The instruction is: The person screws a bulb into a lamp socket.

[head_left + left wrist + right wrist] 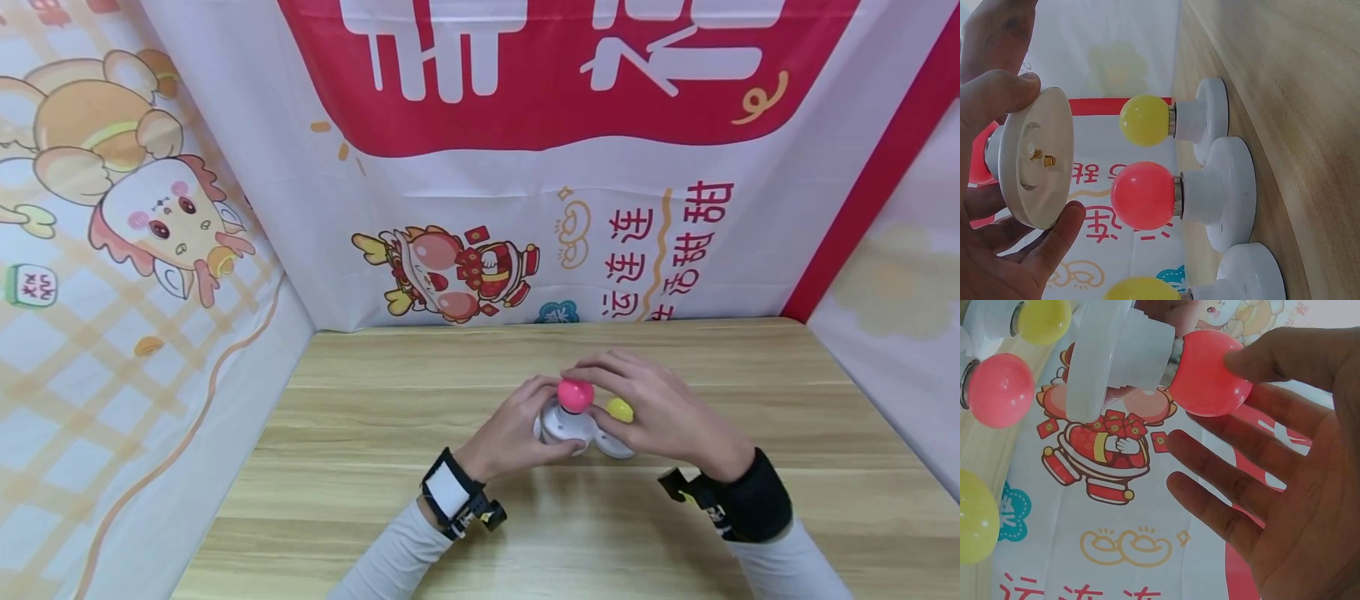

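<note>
My left hand (510, 429) grips a round white lamp holder (1038, 159) by its rim, raised above the table. Its hollow underside with brass screws shows in the left wrist view. A pink light bulb (1210, 374) sits in this holder, a strip of its metal base visible at the socket. The thumb and forefinger of my right hand (652, 408) pinch that bulb, and the other fingers are spread. Below, on the table, stand a yellow bulb (1144, 120), another pink bulb (1143, 195) and a second yellow bulb (1141, 290), each in a white holder.
The wood-grain table (360, 500) extends around both hands. A printed cloth backdrop (465, 183) hangs along its back edge, with more printed cloth (142, 350) at the left side. The standing bulbs are in a close row just under the hands.
</note>
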The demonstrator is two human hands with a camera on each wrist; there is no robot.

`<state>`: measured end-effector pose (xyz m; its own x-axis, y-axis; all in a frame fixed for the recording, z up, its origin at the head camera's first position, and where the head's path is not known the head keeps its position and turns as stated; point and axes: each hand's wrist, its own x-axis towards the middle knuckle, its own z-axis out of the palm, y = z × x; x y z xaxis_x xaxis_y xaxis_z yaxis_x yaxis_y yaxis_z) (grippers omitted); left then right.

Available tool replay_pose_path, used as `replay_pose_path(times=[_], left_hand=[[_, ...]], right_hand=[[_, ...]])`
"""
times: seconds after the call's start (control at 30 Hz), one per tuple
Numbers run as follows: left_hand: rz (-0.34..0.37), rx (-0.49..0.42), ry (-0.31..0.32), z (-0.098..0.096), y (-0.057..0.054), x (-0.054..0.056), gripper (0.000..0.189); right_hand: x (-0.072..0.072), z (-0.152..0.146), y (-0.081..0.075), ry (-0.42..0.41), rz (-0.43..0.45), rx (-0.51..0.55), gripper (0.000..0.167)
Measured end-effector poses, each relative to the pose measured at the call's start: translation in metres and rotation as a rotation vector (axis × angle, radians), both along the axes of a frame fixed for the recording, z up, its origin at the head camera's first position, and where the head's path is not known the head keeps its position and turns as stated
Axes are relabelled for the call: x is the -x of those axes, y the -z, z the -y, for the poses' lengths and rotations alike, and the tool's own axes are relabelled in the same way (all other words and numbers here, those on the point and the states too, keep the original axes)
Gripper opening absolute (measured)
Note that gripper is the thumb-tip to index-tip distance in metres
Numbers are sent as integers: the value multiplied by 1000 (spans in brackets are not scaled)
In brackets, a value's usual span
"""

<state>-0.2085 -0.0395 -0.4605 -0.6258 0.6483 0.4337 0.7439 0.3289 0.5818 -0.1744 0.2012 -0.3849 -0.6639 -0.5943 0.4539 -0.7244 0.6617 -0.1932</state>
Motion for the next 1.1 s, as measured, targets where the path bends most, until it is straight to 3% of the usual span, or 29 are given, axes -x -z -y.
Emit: replay_pose_path(times=[0.27, 0.4, 0.67, 0.83, 1.1], left_hand=[[-31, 9, -2, -1, 2, -1, 71], [-28, 16, -9, -1, 1, -1, 71], [0, 5, -5, 0, 0, -1, 76], [-19, 25, -13, 1, 0, -1, 78], [-33, 23, -8, 0, 1, 0, 78]], right_hand=[[3, 3, 1, 44, -19, 7, 47], [3, 2, 1, 62, -18, 6, 54], [1, 0, 0, -25, -3, 27, 62], [2, 0, 1, -92, -6, 22, 64], [1, 1, 2, -60, 8, 16, 51]])
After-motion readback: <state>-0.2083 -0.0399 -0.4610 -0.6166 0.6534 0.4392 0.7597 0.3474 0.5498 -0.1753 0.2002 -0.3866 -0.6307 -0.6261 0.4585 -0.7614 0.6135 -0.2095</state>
